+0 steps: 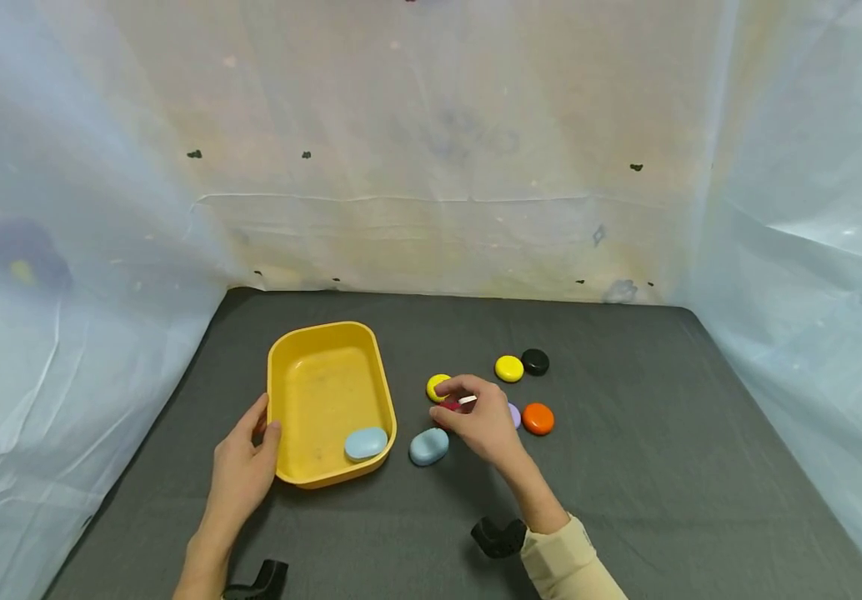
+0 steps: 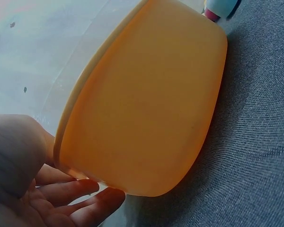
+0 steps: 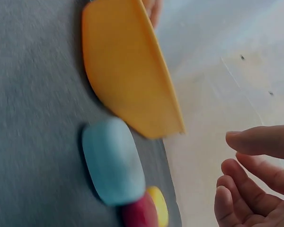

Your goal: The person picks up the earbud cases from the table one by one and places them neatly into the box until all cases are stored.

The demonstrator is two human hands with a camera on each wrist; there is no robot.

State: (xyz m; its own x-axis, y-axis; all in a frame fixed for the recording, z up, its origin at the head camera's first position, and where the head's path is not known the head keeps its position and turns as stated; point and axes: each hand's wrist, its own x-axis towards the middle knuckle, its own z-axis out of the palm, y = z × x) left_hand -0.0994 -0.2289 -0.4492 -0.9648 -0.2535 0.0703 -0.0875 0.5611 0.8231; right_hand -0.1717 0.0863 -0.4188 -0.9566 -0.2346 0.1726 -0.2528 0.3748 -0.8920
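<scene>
My left hand (image 1: 243,467) grips the left side of a yellow tray (image 1: 277,400), its thumb by the rim and its fingers against the outer wall. One light blue rounded block (image 1: 366,444) lies inside, in the near right corner. To the right of the tray, a second light blue block (image 1: 428,447) rests on the cloth. My right hand (image 1: 479,421) hovers over the small pieces, thumb and fingers apart; the right wrist view shows nothing between its fingers (image 3: 260,139). Beneath it a dark red piece (image 3: 141,210) shows, partly hidden, beside a yellow disc (image 1: 437,388).
Farther right lie another yellow disc (image 1: 509,368), a black disc (image 1: 535,362), an orange disc (image 1: 538,418) and a purple piece (image 1: 514,416) half hidden by the right hand. Dark grey cloth (image 1: 664,467) covers the table, with pale sheeting (image 1: 438,167) around it.
</scene>
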